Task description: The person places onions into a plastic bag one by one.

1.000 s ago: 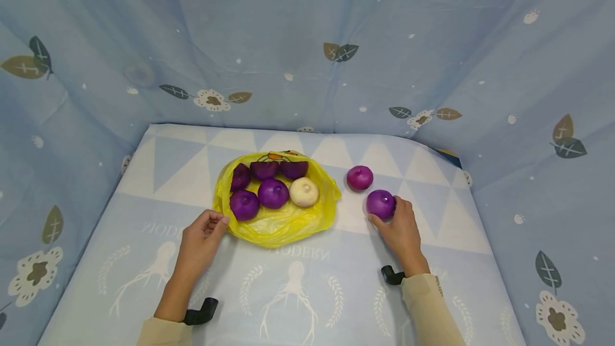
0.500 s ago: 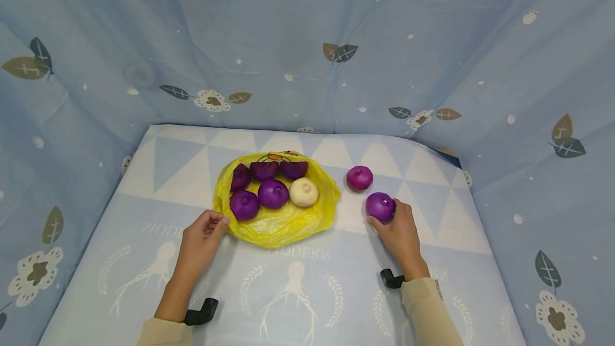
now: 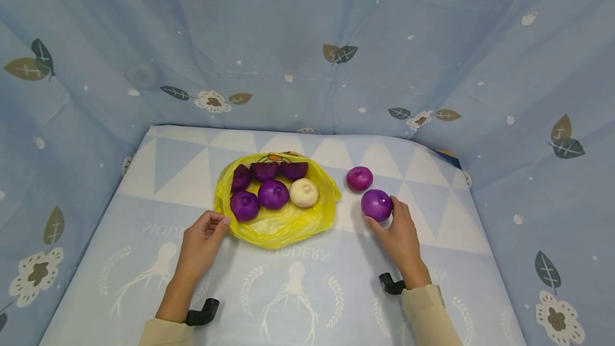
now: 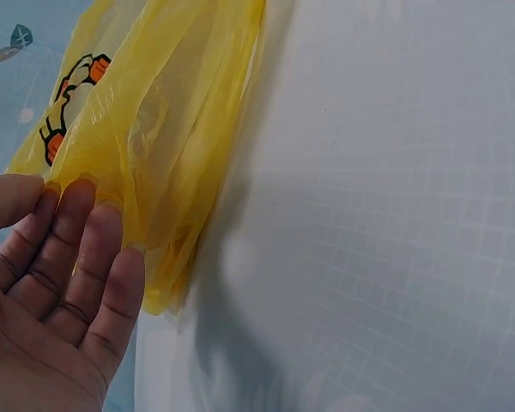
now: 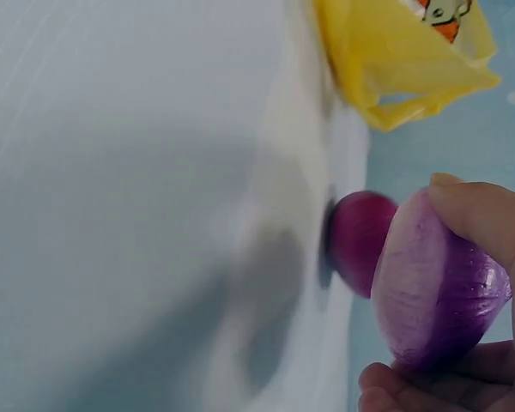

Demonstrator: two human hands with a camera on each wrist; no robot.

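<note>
My left hand pinches the near left rim of a yellow plastic bag between thumb and fingers. In the left wrist view its fingertips meet the thin yellow film. My right hand holds a purple onion between thumb and fingers. The right wrist view shows this onion, paler on its underside, raised off the table. Just beyond it rests a smaller reddish-purple onion. Inside the open bag lie two whole purple onions, a white onion and several dark purple pieces with flat edges.
A pale blue and white patterned cloth covers the table. Blue printed curtains hang along the back and both sides. Black camera mounts stick out from both wrists.
My right hand has lifted the purple onion and brought it slightly left, toward the bag. The left hand keeps its hold on the bag's rim.
</note>
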